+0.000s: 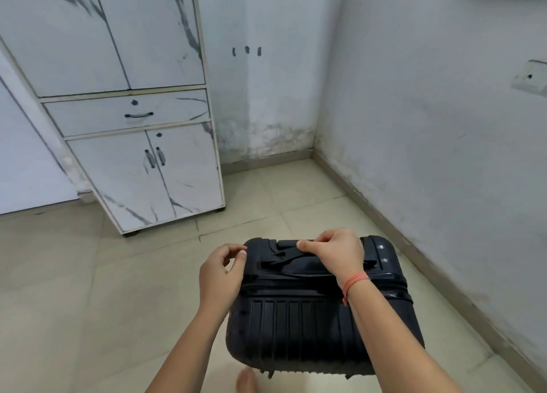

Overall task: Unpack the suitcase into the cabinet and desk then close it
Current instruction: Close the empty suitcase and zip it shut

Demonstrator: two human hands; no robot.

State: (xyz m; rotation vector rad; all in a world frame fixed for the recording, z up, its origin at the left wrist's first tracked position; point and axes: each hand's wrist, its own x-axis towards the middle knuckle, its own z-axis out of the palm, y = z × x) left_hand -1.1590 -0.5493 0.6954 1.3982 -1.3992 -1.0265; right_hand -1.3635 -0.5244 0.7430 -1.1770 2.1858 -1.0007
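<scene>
Apparently nothing is unpacked yet: the suitcase [296, 324] under my hands stands zipped, my right hand [334, 253] gripping its top handle [284, 256], my left hand [222, 271] pinching its corner; the cabinet [133, 170] beyond them is shut.

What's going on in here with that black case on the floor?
A person stands over a black suitcase, upright and closed on the tiled floor. Their right hand grips its top handle; the left hand pinches at its upper left corner. The cabinet behind has every door closed, so unpacking hasn't begun.
</scene>
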